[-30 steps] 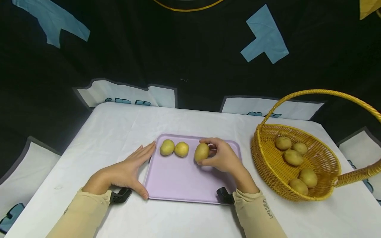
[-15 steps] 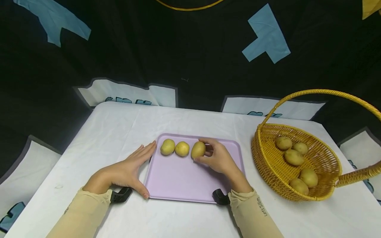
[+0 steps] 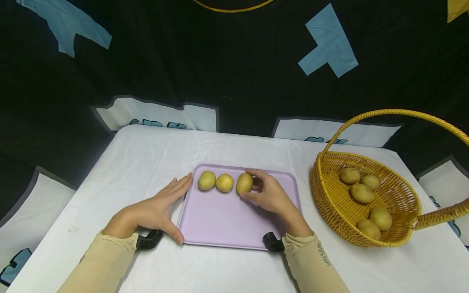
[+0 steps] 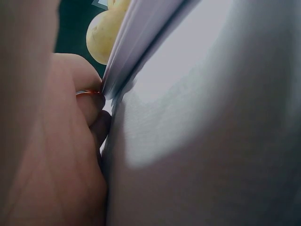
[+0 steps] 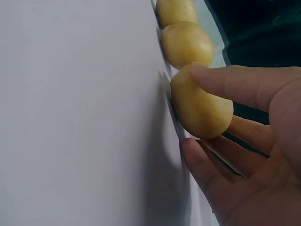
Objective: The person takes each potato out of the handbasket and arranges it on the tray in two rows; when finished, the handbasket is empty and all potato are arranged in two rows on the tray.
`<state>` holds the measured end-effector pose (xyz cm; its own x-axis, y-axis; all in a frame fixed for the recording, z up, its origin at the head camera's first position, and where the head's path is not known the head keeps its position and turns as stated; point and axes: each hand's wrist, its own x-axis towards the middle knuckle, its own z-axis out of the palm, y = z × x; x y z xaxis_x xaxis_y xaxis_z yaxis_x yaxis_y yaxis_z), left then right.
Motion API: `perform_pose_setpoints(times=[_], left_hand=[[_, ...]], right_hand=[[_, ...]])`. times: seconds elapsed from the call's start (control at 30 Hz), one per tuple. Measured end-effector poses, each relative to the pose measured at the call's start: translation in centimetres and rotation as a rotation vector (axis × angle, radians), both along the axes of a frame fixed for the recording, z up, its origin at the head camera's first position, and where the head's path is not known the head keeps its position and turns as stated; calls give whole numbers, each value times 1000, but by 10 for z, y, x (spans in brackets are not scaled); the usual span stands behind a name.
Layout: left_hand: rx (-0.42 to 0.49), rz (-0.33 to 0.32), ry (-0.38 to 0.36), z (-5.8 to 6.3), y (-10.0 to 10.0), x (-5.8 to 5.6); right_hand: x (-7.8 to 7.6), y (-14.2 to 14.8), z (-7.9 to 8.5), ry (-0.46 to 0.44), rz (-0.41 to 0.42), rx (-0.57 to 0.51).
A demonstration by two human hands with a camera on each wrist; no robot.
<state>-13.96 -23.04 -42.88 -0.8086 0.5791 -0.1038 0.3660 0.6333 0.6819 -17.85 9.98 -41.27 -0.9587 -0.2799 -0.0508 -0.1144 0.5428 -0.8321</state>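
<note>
- Right hand [image 3: 269, 193]: thumb and fingers pinching the held potato [image 3: 244, 184], at the right end of a row on the lilac tray [image 3: 220, 221].
- Two potatoes [image 3: 224, 183]: alongside to its left, the nearer just beside it.
- Left hand [image 3: 157, 211]: spread, gripping nothing, against the tray's left edge.
- Step, by appearance: positioning the third potato.
- Next move, as judged: loosening the pinch without rolling it.

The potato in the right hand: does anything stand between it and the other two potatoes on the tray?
Nothing visible does. In the head view, only a narrow gap of tray shows between the held potato and the middle potato of the row; the right hand grips from the opposite side.
</note>
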Motion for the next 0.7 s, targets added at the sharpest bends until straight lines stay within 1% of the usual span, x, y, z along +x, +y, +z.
perform_pose_setpoints(times=[0.13,0.3,0.7], left_hand=[[2,4,-3,0,1,0],[5,6,-3,1,1,0],[12,8,-3,-1,0,1]], right_hand=[[0,4,2,-16,-4,12],[-2,9,4,-33,-5,-4],[-4,15,6,-34,5,-8]])
